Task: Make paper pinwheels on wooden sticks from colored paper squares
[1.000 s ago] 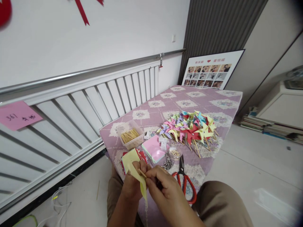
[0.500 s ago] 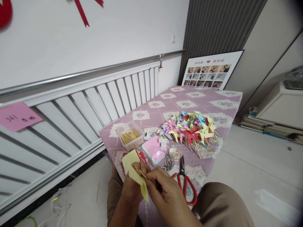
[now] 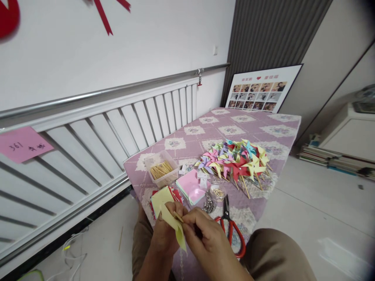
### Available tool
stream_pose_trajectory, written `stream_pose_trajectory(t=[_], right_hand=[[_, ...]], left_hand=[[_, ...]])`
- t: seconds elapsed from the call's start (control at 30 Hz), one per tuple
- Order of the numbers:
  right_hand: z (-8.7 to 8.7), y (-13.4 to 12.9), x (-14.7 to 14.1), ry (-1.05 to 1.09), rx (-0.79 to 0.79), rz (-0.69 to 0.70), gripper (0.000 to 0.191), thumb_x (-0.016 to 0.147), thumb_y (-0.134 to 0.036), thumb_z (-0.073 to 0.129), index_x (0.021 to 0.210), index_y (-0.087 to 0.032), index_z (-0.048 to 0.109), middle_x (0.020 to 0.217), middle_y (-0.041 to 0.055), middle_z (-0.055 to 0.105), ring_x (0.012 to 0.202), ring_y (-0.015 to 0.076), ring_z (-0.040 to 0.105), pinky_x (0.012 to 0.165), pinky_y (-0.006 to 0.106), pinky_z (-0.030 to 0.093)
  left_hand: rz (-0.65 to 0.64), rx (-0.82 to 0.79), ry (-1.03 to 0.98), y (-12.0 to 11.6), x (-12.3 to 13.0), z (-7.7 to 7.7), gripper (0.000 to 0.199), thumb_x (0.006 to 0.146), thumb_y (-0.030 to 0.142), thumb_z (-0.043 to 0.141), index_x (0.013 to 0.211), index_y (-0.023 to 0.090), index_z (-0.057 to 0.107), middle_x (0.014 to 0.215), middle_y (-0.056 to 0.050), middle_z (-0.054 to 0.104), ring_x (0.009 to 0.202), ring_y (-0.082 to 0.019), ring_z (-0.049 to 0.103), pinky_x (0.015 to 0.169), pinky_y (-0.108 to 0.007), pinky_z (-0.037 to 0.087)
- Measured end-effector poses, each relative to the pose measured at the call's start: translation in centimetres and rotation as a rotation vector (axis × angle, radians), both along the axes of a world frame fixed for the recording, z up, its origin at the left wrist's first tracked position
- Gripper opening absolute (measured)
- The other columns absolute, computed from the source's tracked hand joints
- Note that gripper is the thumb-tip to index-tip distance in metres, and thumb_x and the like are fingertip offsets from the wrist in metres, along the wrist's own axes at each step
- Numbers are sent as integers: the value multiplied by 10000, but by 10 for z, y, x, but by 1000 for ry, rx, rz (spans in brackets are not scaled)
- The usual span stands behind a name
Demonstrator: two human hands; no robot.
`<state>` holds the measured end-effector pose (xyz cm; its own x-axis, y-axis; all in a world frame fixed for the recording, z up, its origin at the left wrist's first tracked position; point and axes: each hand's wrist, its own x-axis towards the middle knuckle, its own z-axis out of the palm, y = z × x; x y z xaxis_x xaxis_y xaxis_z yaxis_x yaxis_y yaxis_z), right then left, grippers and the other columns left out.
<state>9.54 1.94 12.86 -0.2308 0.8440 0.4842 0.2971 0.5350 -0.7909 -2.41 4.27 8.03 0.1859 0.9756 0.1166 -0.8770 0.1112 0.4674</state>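
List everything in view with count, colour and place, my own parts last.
Tablecloth: one, purple and white, centre
Pinwheels: many, mixed, heaped on tablecloth
Box: one, clear, tablecloth's left
Sticks: many, tan, inside box
Pink-topped stack: one, pink, right of box
Yellow-topped stack: one, yellow over red, below box
Scissors: one, red-handled, near edge
Metal bits: many, silver, above scissors
Radiator: one, white, left
Note: one, pink, on radiator
Photo board: one, white, behind tablecloth
Books: several, mixed, far right
Ribbon strips: two, red, upper left
Yellow sheet: one, pale yellow, centre front
Knees: two, brown-clad, bottom
Left hand: one, holding yellow sheet
Right hand: one, fingertips at yellow sheet
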Motion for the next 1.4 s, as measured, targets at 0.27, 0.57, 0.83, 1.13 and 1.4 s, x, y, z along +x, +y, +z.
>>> stream_pose_trajectory(t=[0.27, 0.57, 0.83, 1.13, 1.4], right_hand=[[-3, 3, 2, -8, -12, 20, 178, 862, -77, 498, 753, -215, 518, 685, -31, 506, 633, 110, 499, 575, 197, 370], [-5, 7, 2, -27, -33, 14, 186, 858, -77, 495, 732, -212, 508, 674, -31, 500, 642, 114, 502, 564, 199, 360], [-7, 9, 0, -25, -47, 36, 188, 857, -75, 491, 729, -211, 514, 679, -26, 505, 641, 118, 499, 575, 206, 370], [-9, 10, 2, 13, -118, 34, 172, 864, -121, 482, 723, -208, 527, 677, -30, 487, 628, 120, 473, 580, 222, 355], [-30, 21, 7, 410, -666, 89, 220, 850, -358, 551, 706, -201, 496, 580, -68, 450, 523, 95, 375, 499, 213, 306]], left_hand=[[20, -15, 21, 0, 1, 6, 221, 706, 182, 759, 616, 174, 557, 683, 35, 576, 626, -104, 546, 624, -247, 408], [23, -43, 35, 3, 1, 5, 240, 696, 181, 764, 605, 170, 542, 663, 43, 571, 611, -100, 546, 631, -250, 403], [60, -79, 75, 2, 1, 4, 231, 694, 199, 749, 615, 174, 533, 656, 43, 533, 611, -86, 507, 616, -228, 382], [117, -158, 179, 0, 5, 9, 332, 651, 267, 786, 595, 165, 475, 616, 57, 480, 546, -65, 435, 562, -215, 362], [172, -262, 375, 5, 18, 20, 171, 671, 276, 741, 786, 184, 654, 713, -9, 651, 675, -161, 588, 587, -255, 424]])
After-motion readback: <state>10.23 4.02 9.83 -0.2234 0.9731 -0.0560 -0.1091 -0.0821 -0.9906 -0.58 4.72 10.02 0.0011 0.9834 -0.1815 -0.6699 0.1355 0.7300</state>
